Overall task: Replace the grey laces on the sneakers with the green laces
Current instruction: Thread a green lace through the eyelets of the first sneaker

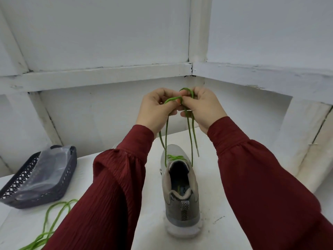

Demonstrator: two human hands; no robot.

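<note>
Holding clear plastic (48, 166), the dark basket (18, 181) sits left of the sneaker (182, 201).

Bare white-painted room corner: timber-framed walls (108, 33), white table (212, 204).

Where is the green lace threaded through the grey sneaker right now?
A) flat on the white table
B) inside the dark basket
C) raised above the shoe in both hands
C: the left hand and right hand both pinch the green cord lace above the grey mesh sneaker.
</note>
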